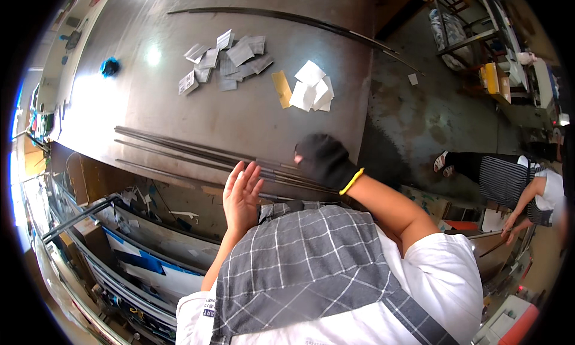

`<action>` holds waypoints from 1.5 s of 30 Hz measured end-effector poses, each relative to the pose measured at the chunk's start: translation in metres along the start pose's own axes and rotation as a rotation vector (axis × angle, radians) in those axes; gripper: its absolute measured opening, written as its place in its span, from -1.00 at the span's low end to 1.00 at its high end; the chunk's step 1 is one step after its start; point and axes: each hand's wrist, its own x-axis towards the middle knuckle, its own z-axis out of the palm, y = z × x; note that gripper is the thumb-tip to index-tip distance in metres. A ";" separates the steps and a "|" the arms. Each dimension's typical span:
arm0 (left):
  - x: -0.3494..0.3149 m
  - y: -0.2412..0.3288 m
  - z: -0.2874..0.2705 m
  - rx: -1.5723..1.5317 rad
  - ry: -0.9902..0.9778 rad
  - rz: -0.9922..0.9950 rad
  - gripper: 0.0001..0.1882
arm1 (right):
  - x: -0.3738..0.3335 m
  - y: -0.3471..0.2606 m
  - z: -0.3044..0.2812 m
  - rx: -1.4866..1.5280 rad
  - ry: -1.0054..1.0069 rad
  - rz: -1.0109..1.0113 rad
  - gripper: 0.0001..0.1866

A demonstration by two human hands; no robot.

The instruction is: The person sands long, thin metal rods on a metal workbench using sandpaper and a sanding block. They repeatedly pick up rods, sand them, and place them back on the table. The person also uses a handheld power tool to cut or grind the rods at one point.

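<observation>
My bare left hand (241, 196) is at the table's near edge, palm turned up and fingers stretched out, with nothing seen in it. Several long, thin dark rods (179, 143) lie side by side along this edge and pass just beyond my left fingertips. To the right, my right hand (323, 160) wears a black glove with a yellow cuff. Its fingers are curled over the right part of the rods; what they hold, if anything, is hidden. Bare skin shows at the glove's tip.
On the metal table (156, 99) lie scattered grey packets (239, 53), white paper pieces (311, 90), a yellow strip (281, 89) and a blue crumpled item (109, 67). More rods (281, 14) cross the far side, overhanging the right edge. Another person (509, 177) stands at right.
</observation>
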 end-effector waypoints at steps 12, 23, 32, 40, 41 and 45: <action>0.015 -0.003 -0.024 0.072 0.063 -0.024 -0.64 | 0.052 0.237 -0.146 -0.762 0.081 0.918 -0.71; 0.023 0.004 -0.008 0.194 0.086 0.052 -0.64 | 0.008 0.160 -0.107 -0.354 0.096 0.670 -0.62; 0.106 0.054 0.031 0.951 0.066 0.944 -0.76 | -0.052 0.026 -0.032 0.078 0.001 0.568 -0.74; 0.253 0.139 0.024 0.930 0.187 0.837 -0.59 | -0.070 0.005 -0.023 0.069 0.020 0.508 -0.77; 0.260 0.147 0.030 0.839 0.172 0.682 -0.59 | -0.071 0.003 -0.025 0.038 0.020 0.491 -0.78; 0.267 0.173 0.055 0.660 0.113 0.260 -0.57 | -0.064 -0.004 -0.033 -0.175 0.110 0.280 -0.82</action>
